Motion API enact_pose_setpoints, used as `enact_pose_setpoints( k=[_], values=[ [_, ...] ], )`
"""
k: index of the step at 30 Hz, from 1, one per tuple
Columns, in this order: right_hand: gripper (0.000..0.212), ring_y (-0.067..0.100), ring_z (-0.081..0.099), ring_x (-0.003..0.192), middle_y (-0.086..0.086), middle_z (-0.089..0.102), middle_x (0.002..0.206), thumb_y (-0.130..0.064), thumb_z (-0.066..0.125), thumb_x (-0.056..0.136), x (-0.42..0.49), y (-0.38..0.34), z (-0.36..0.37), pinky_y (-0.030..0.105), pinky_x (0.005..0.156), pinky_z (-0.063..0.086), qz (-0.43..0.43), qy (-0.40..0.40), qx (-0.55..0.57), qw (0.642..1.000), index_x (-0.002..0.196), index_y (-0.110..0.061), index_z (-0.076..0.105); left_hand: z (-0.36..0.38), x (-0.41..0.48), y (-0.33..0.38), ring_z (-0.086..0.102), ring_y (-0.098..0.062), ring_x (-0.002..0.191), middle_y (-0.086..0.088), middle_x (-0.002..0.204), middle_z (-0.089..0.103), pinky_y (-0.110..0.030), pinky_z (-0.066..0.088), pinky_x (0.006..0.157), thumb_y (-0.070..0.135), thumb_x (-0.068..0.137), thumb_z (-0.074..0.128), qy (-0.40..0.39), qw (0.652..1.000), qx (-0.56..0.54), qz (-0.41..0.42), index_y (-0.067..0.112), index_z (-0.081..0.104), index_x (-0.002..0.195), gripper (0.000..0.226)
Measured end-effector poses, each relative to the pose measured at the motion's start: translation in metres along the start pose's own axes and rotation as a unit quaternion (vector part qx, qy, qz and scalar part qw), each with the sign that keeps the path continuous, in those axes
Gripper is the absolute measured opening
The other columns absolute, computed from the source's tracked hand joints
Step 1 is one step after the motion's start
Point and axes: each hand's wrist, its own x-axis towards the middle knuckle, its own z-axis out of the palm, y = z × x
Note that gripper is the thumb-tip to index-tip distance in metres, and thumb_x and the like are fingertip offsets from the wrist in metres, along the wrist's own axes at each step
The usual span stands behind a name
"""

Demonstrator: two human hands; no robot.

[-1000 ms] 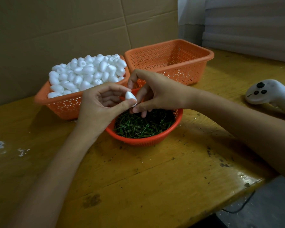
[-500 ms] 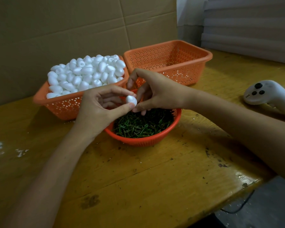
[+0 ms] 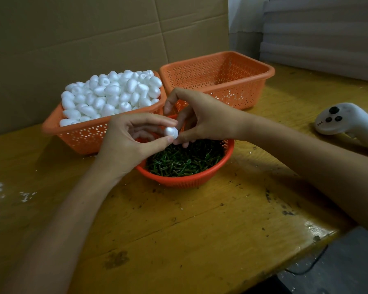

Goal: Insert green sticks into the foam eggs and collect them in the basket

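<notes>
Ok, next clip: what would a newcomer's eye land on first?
At centre, the left hand pinches a foam egg, the right hand touching it, above a red bowl of green sticks. Behind left, an orange basket heaped with foam eggs stands beside a second orange basket.

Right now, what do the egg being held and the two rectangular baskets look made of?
The egg looks like white foam: matte, faintly pebbled. The baskets seem moulded orange plastic: slight sheen, walls full of small holes.
</notes>
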Motion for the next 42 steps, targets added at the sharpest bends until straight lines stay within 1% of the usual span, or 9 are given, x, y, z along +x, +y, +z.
enact_pose_setpoints(
  k=[3, 8, 16, 23, 27, 31, 34, 39, 42],
  values=[
    [0.053, 0.027, 0.076, 0.068, 0.013, 0.076, 0.084, 0.006, 0.082, 0.082, -0.0001, -0.0005, -0.0001, 0.048, 0.065, 0.063, 0.005, -0.002, -0.002, 1.0, 0.121, 0.001, 0.045, -0.0002, 0.0003, -0.0006, 0.076, -0.026, 0.097, -0.002, 0.109, 0.08, -0.043, 0.06, 0.081, -0.004, 0.082, 0.085, -0.001, 1.0, 0.003, -0.001, 0.012, 0.08, 0.105, 0.028],
    [0.051, 0.028, 0.077, 0.069, 0.011, 0.077, 0.083, 0.006, 0.081, 0.084, -0.0006, -0.0012, -0.0002, 0.048, 0.066, 0.063, 0.007, -0.005, -0.003, 1.0, 0.121, 0.0, 0.046, -0.0006, 0.0005, -0.0015, 0.073, -0.032, 0.096, -0.006, 0.11, 0.078, -0.043, 0.058, 0.08, -0.004, 0.085, 0.082, -0.008, 1.0, 0.003, 0.002, 0.015, 0.079, 0.106, 0.029],
    [0.051, 0.025, 0.077, 0.068, 0.01, 0.076, 0.083, 0.002, 0.083, 0.083, -0.0013, -0.0024, -0.0007, 0.05, 0.068, 0.064, 0.002, -0.008, -0.01, 1.0, 0.119, -0.002, 0.048, -0.0005, -0.0002, 0.0015, 0.074, -0.031, 0.096, -0.007, 0.108, 0.079, -0.053, 0.059, 0.085, -0.006, 0.087, 0.079, -0.014, 1.0, 0.02, 0.005, 0.013, 0.079, 0.111, 0.03],
    [0.051, 0.026, 0.077, 0.067, 0.009, 0.076, 0.082, 0.003, 0.083, 0.082, -0.0009, -0.0023, -0.0001, 0.04, 0.064, 0.064, 0.001, -0.006, -0.002, 1.0, 0.118, -0.001, 0.048, 0.0008, -0.0006, 0.0033, 0.076, -0.03, 0.096, -0.007, 0.105, 0.08, -0.054, 0.058, 0.09, -0.007, 0.089, 0.077, -0.002, 1.0, 0.019, -0.011, 0.012, 0.079, 0.113, 0.031],
    [0.05, 0.028, 0.077, 0.068, 0.01, 0.077, 0.084, 0.002, 0.083, 0.084, 0.0, -0.0017, 0.0, 0.04, 0.062, 0.063, 0.009, -0.006, 0.007, 1.0, 0.12, 0.0, 0.048, 0.0013, -0.001, 0.0022, 0.076, -0.03, 0.098, -0.003, 0.108, 0.08, -0.056, 0.058, 0.094, -0.005, 0.089, 0.078, 0.006, 1.0, 0.009, -0.018, 0.012, 0.078, 0.113, 0.029],
    [0.049, 0.031, 0.076, 0.069, 0.011, 0.078, 0.086, 0.004, 0.08, 0.086, -0.0001, -0.0011, -0.0003, 0.034, 0.061, 0.062, 0.014, -0.007, 0.022, 1.0, 0.121, -0.001, 0.046, 0.0023, -0.0016, 0.0015, 0.076, -0.03, 0.094, -0.003, 0.106, 0.08, -0.054, 0.059, 0.092, 0.001, 0.089, 0.08, 0.024, 0.999, 0.001, -0.021, 0.011, 0.077, 0.112, 0.026],
    [0.049, 0.035, 0.075, 0.07, 0.012, 0.077, 0.086, 0.005, 0.08, 0.085, -0.0003, -0.0014, -0.0008, 0.034, 0.061, 0.061, 0.019, -0.005, 0.028, 0.999, 0.121, -0.001, 0.046, 0.0027, -0.0011, 0.0014, 0.076, -0.029, 0.093, -0.004, 0.105, 0.08, -0.051, 0.06, 0.091, 0.003, 0.088, 0.081, 0.03, 0.999, -0.007, -0.026, 0.014, 0.077, 0.112, 0.026],
    [0.05, 0.035, 0.075, 0.07, 0.011, 0.077, 0.085, 0.006, 0.079, 0.086, -0.001, -0.003, -0.0008, 0.035, 0.061, 0.061, 0.024, -0.001, 0.043, 0.999, 0.123, 0.002, 0.045, 0.0039, 0.001, 0.0015, 0.075, -0.022, 0.089, -0.004, 0.104, 0.08, -0.035, 0.06, 0.082, 0.002, 0.089, 0.08, 0.034, 0.999, -0.018, -0.033, 0.013, 0.076, 0.116, 0.029],
    [0.051, 0.035, 0.074, 0.07, 0.011, 0.077, 0.086, 0.006, 0.078, 0.086, -0.0016, -0.0051, -0.0014, 0.033, 0.061, 0.061, 0.025, 0.002, 0.055, 0.998, 0.124, 0.003, 0.044, 0.0047, 0.0014, 0.0013, 0.075, -0.03, 0.089, -0.007, 0.106, 0.079, -0.033, 0.06, 0.082, 0.002, 0.088, 0.08, 0.044, 0.998, -0.025, -0.035, 0.008, 0.075, 0.118, 0.031]
  ],
)
